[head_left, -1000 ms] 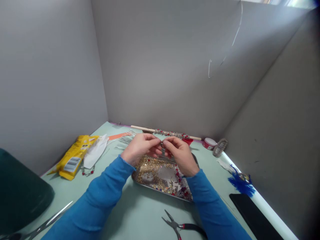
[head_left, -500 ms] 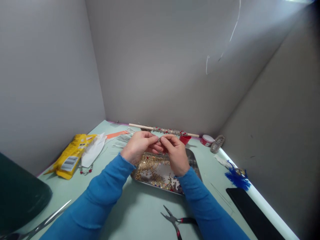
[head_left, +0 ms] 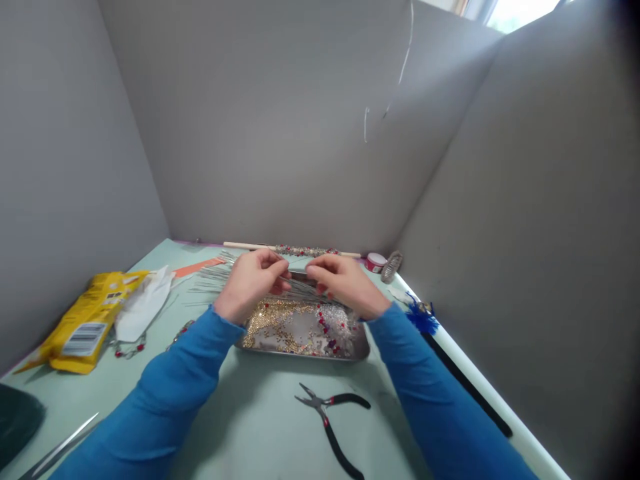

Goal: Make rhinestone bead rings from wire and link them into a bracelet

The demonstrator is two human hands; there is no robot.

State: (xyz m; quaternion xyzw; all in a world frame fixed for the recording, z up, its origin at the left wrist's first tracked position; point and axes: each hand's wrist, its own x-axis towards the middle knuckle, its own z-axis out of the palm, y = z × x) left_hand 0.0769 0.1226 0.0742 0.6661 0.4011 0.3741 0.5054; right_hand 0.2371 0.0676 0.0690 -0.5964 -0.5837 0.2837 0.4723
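Above the far side of a shallow metal tray (head_left: 295, 355), both hands are raised with a small gap between them. My left hand (head_left: 253, 279) pinches with thumb and forefinger; whatever is in the pinch is too small to make out. Facing it, my right hand (head_left: 345, 283) has its thumb and fingertips pressed together, its hold equally unclear. In the tray lie gold beads (head_left: 267, 323) on the left, red beads (head_left: 324, 327) right of centre, and clear beads (head_left: 343, 323) at the right. Thin silvery wires (head_left: 303, 291) stretch across the tray's far part, below the hands.
Open pliers (head_left: 317, 402) lie in front of the tray. Behind is a wooden stick (head_left: 250, 245) partly wrapped in beadwork. Left are a yellow bag (head_left: 90, 323), white paper (head_left: 145, 303) and scissors (head_left: 63, 447). A blue tassel (head_left: 423, 319) and black strip (head_left: 470, 383) are right.
My fingertips, together before, have moved apart, with the right hand shifting away from the left. The view has turned right, so more of the pliers and the tray's right side shows.
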